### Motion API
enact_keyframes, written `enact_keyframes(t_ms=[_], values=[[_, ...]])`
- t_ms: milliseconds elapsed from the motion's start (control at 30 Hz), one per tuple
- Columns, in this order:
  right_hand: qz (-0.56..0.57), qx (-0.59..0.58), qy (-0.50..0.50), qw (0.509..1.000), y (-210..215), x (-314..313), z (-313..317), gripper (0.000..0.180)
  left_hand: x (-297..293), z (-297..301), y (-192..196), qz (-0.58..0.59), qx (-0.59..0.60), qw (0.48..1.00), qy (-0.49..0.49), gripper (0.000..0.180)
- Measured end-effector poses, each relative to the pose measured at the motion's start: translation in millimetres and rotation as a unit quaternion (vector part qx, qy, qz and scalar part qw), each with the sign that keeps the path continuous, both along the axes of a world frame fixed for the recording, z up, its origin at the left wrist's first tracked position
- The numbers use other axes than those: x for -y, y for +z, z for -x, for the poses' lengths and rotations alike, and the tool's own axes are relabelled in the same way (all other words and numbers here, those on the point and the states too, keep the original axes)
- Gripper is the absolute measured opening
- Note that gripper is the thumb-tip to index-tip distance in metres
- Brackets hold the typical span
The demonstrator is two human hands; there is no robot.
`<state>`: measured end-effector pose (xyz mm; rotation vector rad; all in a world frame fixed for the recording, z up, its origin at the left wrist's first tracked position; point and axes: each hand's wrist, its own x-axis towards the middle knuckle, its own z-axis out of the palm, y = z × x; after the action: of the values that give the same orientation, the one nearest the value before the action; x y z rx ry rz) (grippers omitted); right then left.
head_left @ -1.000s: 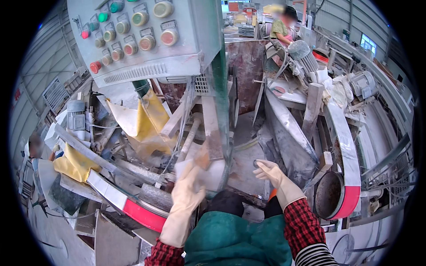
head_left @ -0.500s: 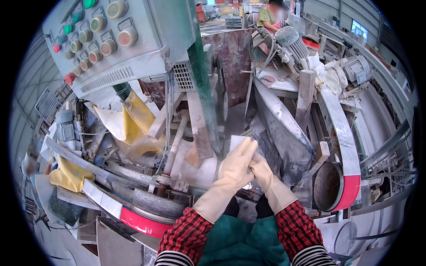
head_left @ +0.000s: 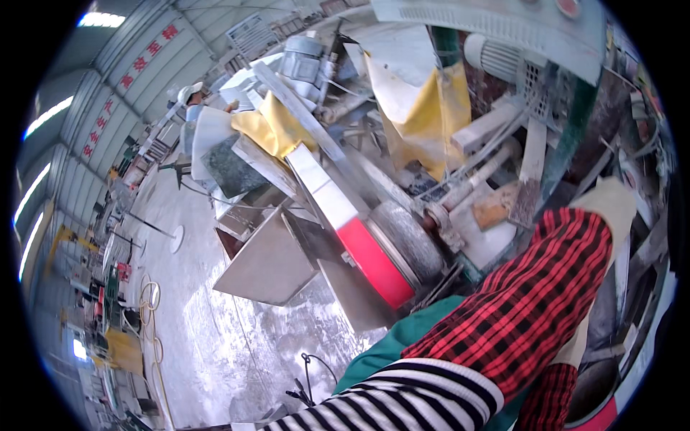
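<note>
My left hand (head_left: 614, 205), in a cream rubber glove, is at the far right, beyond a red and black plaid sleeve (head_left: 517, 294). It is next to the dusty grey machine parts there, and its fingers are turned away and hidden. My right hand (head_left: 573, 349), gloved alike, shows only as a strip of glove behind the left forearm. Whatever either hand holds is out of sight. Close to the left sleeve lies a rusty shaft (head_left: 474, 179) of the machine.
A red and white guard (head_left: 374, 262) curves around a grey roller (head_left: 410, 241). Yellow sheeting (head_left: 277, 126) hangs over the frame. Beige panels (head_left: 266, 262) stand on the wet floor (head_left: 208, 345). A control box (head_left: 503, 25) overhangs at the top. A person (head_left: 192, 100) in a pale cap is behind.
The view has swung left, bringing the floor and hall wall into sight. My two joined hands now appear at the far right, and the small white piece at them no longer shows.
</note>
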<state>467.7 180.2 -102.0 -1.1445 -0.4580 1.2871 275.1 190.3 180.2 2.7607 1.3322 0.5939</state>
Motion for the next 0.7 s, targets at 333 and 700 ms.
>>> enact_keyframes(t_ms=[333, 700], values=[[-0.014, 0.014, -0.023, 1.000, -3, -6, -11, 0.047, -52, 60, -25, 0.289, -0.146, 0.944, 0.065, 0.049], [0.000, 0.057, -0.115, 0.992, -28, -4, -68, 0.052, 122, 387, -166, -0.005, -0.065, 0.876, 0.478, 0.061]])
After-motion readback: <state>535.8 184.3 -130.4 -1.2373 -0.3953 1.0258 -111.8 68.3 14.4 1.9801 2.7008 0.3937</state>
